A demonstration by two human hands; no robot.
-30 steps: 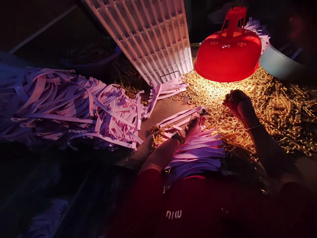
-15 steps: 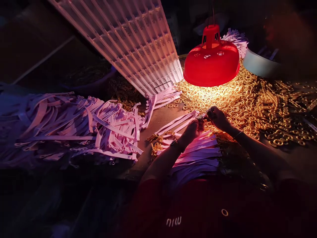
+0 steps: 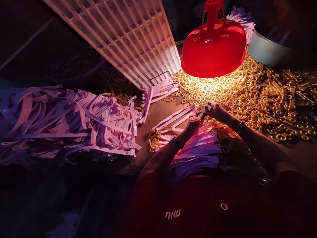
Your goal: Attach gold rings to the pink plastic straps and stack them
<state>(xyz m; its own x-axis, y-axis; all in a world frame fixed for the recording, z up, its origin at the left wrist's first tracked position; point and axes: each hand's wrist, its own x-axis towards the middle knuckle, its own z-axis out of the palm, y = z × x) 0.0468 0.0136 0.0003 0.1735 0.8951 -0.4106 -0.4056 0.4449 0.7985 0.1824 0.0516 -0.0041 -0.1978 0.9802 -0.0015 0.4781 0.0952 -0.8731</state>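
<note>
My left hand (image 3: pixel 194 121) and my right hand (image 3: pixel 216 111) meet in front of the lamp, both with closed fingers. Some fingertips look wrapped in grey tape. My left fingers pinch the end of a pink strap, mostly hidden by the hand. What my right fingers grip is too small and covered to make out. Two long pink straps (image 3: pixel 174 118) reach up to the left hand's fingers. Below my wrists lies a layered row of pink straps (image 3: pixel 198 147). Gold rings (image 3: pixel 154 140) sit at the left ends of this row.
A red lamp (image 3: pixel 214 49) hangs low over a heap of gold rings (image 3: pixel 242 96). To the left lies a big pile of pink straps (image 3: pixel 104 129). A ribbed translucent panel (image 3: pixel 133 39) leans behind, and a pale blue basin (image 3: pixel 268 49) stands at back right.
The view has shifted slightly, so the lamp appears larger and higher. My hands have drawn together, covering the pale strap end that showed between them.
</note>
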